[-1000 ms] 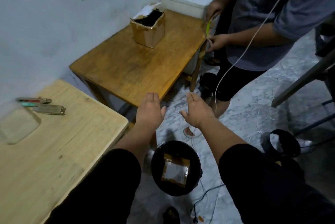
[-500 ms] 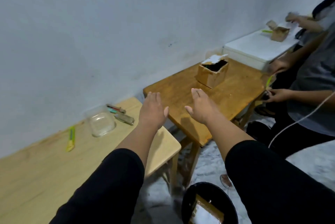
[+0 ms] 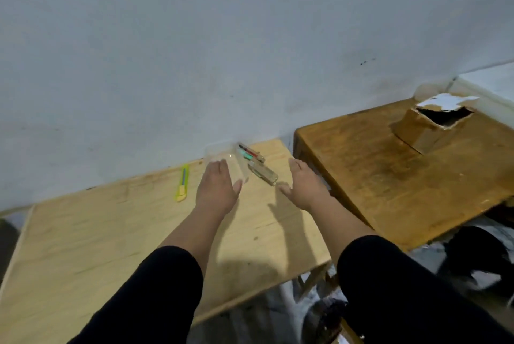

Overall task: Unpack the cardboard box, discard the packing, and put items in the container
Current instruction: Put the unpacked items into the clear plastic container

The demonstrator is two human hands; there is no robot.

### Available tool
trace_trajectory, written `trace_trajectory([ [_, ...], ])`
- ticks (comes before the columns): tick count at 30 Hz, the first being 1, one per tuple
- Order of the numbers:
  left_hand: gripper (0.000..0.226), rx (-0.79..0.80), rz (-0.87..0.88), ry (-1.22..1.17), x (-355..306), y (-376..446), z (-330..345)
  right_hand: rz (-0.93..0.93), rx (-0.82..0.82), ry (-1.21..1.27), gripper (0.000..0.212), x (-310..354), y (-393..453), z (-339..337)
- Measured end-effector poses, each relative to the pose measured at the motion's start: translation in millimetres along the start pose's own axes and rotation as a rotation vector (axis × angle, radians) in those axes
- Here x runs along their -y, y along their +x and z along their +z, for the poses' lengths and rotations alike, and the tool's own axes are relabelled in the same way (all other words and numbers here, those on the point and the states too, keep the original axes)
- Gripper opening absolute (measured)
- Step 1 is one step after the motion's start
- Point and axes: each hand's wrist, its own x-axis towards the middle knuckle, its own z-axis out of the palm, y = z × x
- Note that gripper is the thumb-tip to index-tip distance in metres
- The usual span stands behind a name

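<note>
Container [image 3: 222, 161] just beyond left grip [image 3: 216, 190]; untouched

1. The scene is lit dimly and evenly; no lamp is seen, and a grey-blue cast lies on the wall [image 3: 194, 37].
2. Soft shadows of the arms are thrown toward the camera on the pale table [image 3: 83, 232].
3. No glare is seen.
4. Motion blur is spread throughout; the small items by the wall are smeared.
5. Table edges are bent by the wide lens.
</note>
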Motion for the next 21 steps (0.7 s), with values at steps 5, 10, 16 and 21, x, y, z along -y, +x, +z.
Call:
trace_trajectory([
  [5,0.070,0.059,-0.193,-0.111,33,12,31,-0.006,0.095,0.042,0.080,-7,41,37],
  [10,0.080,0.001,-0.290,-0.211,41,34,63,0.037,0.102,0.096,0.087,-26,94,69],
  [16,0.093,0.001,-0.386,-0.349,45,63,88,-0.034,0.122,0.209,0.099,-41,160,95],
  [21,0.095,-0.012,-0.450,-0.404,54,72,99,-0.090,0.175,0.235,0.102,-39,203,106],
])
